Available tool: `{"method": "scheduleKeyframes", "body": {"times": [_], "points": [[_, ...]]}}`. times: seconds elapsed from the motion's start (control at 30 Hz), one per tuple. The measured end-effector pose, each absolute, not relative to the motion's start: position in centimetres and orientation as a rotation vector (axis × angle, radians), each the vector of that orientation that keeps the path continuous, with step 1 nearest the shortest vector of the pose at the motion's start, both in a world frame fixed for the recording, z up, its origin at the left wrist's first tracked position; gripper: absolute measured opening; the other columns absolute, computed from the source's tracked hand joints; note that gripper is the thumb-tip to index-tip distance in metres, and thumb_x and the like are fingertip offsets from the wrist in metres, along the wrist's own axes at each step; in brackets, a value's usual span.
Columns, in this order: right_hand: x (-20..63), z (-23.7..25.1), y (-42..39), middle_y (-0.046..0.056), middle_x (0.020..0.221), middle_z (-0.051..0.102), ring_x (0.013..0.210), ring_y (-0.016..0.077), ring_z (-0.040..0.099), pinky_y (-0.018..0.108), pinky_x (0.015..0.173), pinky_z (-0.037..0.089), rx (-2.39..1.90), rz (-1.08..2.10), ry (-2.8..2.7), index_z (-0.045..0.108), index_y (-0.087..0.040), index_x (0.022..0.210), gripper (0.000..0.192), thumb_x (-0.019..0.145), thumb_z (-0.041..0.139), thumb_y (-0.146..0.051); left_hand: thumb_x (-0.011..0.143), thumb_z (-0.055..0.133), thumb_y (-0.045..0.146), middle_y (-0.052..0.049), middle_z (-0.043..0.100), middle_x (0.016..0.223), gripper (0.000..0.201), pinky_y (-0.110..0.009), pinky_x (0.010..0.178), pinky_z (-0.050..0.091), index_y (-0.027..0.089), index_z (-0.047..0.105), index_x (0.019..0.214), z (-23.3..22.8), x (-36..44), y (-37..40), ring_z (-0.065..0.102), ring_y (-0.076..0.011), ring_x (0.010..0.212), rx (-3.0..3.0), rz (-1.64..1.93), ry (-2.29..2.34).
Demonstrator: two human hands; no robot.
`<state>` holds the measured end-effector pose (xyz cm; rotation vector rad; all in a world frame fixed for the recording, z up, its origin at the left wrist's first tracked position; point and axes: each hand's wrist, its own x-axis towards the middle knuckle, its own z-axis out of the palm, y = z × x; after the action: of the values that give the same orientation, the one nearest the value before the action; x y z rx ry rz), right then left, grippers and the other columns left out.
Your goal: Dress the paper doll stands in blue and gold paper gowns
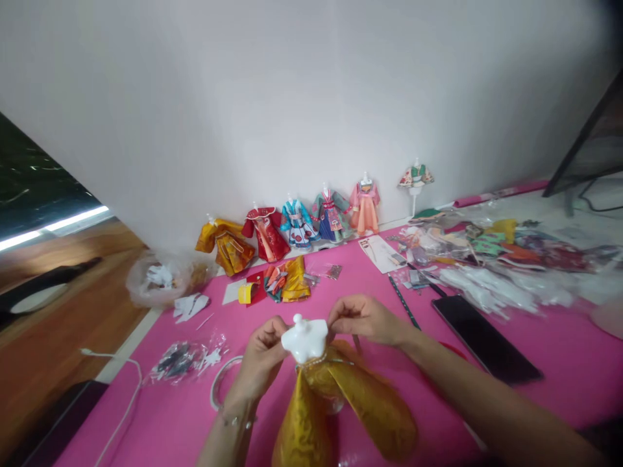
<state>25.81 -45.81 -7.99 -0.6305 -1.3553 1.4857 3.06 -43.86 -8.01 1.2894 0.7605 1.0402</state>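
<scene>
A small white doll mannequin torso with a knob on top stands before me, tilted slightly. Shiny golden doll clothes with long wide sleeves and a beaded edge hang at its chest. At the torso's left side, my left hand is closed, thumb and fingers pressed together by the shoulder. My right hand pinches at the opposite shoulder, and a thin strip shows below its fingers. What lies between the fingertips of either hand is hidden.
Dressed mini mannequins, including a red one, line the wall. Folded doll clothes lie ahead on the pink mat. A tape roll is at left; a black phone and bagged fabric pieces are at right.
</scene>
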Motion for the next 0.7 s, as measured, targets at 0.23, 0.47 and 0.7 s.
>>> {"method": "scheduleKeyframes", "body": {"times": [0.23, 0.47, 0.7], "points": [[26.1, -8.4, -45.9, 0.004, 0.078, 0.075, 0.076, 0.0167, 0.071, 0.032, 0.077, 0.056, -0.563, 1.532, -1.323, 0.071, -0.015, 0.081, 0.029, 0.071, 0.082, -0.040, 0.053, 0.091, 0.042, 0.004, 0.057, 0.054, 0.045, -0.023, 0.049, 0.042, 0.020, 0.052, 0.061, -8.1, 2.8, -43.2, 0.050, -0.0112, 0.049, 1.268, 1.011, 0.731], [25.8, -9.0, -45.7, 0.002, 0.077, 0.074, 0.073, 0.0149, 0.069, 0.030, 0.076, 0.054, -0.520, 1.541, -1.276, 0.071, -0.015, 0.080, 0.026, 0.071, 0.082, -0.037, 0.059, 0.087, 0.043, 0.004, 0.054, 0.057, 0.045, -0.020, 0.046, 0.038, 0.021, 0.047, 0.063, -7.9, 3.3, -43.3, 0.048, -0.0108, 0.051, 1.249, 0.968, 0.659], [26.1, -8.7, -45.6, -0.001, 0.073, 0.071, 0.066, 0.0094, 0.063, 0.023, 0.070, 0.051, -0.521, 1.537, -1.286, 0.071, -0.015, 0.078, 0.023, 0.071, 0.082, -0.034, 0.066, 0.082, 0.043, 0.001, 0.056, 0.069, 0.042, -0.024, 0.056, 0.045, 0.022, 0.046, 0.070, -7.2, 4.2, -44.0, 0.053, -0.0149, 0.065, 1.194, 0.897, 0.585]]}}
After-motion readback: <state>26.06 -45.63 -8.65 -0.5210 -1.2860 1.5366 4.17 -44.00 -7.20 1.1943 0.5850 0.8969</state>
